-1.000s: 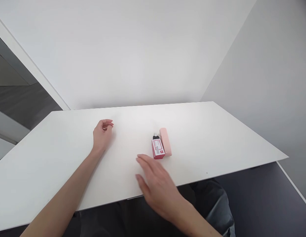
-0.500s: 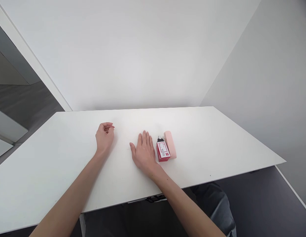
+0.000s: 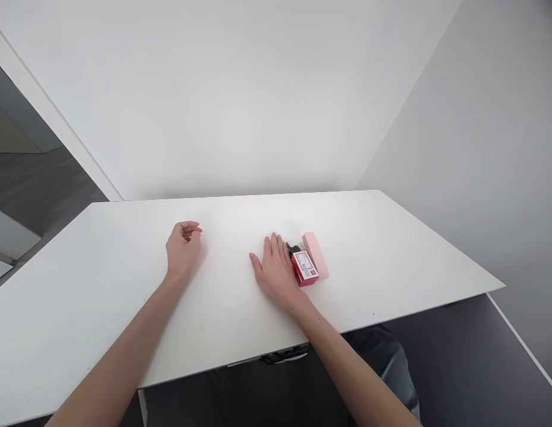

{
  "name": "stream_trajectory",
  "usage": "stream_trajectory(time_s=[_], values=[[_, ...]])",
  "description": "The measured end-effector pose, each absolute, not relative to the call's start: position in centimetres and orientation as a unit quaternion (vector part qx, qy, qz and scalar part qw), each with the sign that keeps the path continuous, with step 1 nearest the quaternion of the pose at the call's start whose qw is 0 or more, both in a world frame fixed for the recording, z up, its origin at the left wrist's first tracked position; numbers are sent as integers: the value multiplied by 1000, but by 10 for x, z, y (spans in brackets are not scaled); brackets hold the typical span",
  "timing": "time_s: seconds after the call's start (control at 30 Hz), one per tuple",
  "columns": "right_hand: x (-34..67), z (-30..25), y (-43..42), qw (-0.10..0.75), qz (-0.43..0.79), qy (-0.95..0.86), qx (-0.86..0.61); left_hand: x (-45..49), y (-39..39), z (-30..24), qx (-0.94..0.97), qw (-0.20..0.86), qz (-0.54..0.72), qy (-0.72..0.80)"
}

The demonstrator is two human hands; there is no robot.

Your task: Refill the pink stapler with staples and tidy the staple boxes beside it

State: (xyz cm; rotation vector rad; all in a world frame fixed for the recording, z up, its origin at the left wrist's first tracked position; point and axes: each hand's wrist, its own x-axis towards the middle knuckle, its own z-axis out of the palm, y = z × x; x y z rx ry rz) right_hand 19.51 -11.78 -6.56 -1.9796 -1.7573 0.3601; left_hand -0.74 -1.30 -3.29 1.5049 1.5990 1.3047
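Note:
My right hand (image 3: 276, 270) lies flat on the white table, its fingers stretched forward and its thumb out to the left. The edge of this hand touches or nearly touches a red-and-white small box (image 3: 305, 268), which looks like part of a stack. Behind the box is a small black object with a metal end (image 3: 294, 249), partly hidden by the box and my fingers. A pale pink long rounded case (image 3: 316, 255) lies against the box's right side. My left hand (image 3: 184, 249) rests on its side further left, fingers loosely curled with a gap to the thumb, and nothing shows in it.
The white table (image 3: 382, 249) meets a white wall (image 3: 240, 107) at the back. A grey wall (image 3: 489, 130) stands on the right. The table's front edge runs above my lap, with a dark trouser leg (image 3: 386, 356) below it.
My right hand has slid to the right over the table, and the box, black object and pink case have shifted right with it. The view has turned slightly; my left hand keeps its shape.

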Motion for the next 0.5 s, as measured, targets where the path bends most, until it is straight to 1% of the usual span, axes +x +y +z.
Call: stream_trajectory(time_s=[0.5], values=[[308,-73,-119,197,102,-628,-746,-7,-11,-33,576,273,469,611]])
